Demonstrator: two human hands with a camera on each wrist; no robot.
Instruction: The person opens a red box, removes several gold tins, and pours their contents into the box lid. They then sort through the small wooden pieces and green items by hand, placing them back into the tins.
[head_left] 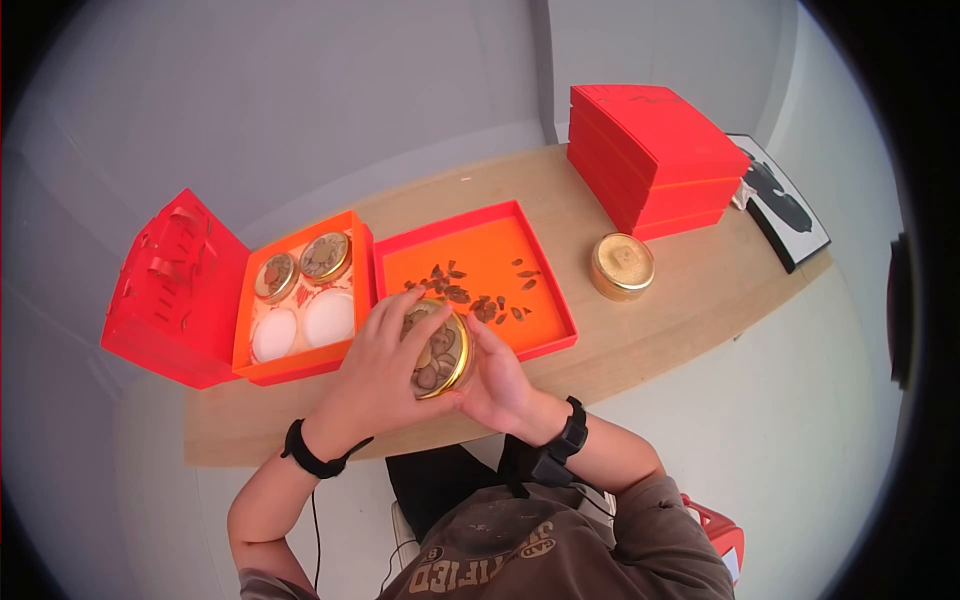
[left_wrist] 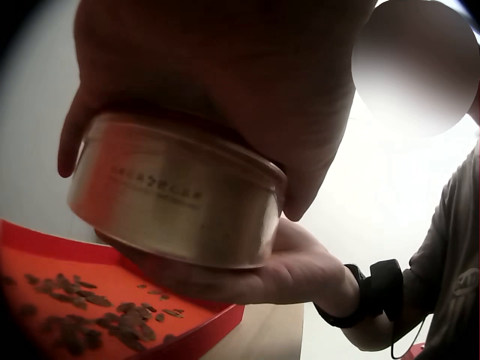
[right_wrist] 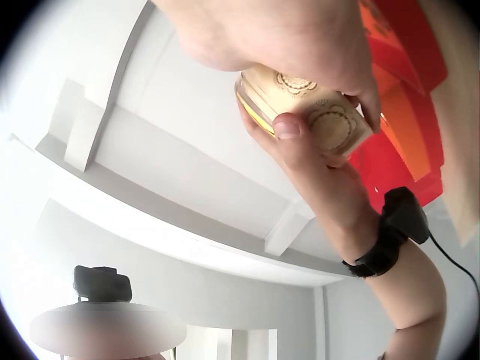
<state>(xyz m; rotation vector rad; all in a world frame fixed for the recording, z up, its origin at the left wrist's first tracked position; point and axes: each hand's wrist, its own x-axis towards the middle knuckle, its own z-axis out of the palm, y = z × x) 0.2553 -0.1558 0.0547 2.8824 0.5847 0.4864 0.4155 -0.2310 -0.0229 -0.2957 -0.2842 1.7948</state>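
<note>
A round jar (head_left: 446,358) with a gold rim and a clear top, brown slices showing through it, is held between both hands over the front edge of the orange tray. My left hand (head_left: 372,365) grips it from above, fingers spread across the top. From below and the right, my right hand (head_left: 505,385) cradles it, palm under its base. The left wrist view shows the jar's pale gold side (left_wrist: 176,199) with small print. Dark brown pieces (head_left: 450,285) lie scattered in the red-rimmed orange tray (head_left: 535,250) beneath.
On the left, an open red box (head_left: 362,245) holds two similar jars (head_left: 325,257) and two white round pads (head_left: 328,318). A gold tin (head_left: 622,267) stands right of the tray. Behind it are stacked red boxes (head_left: 655,160) and a framed picture (head_left: 780,200).
</note>
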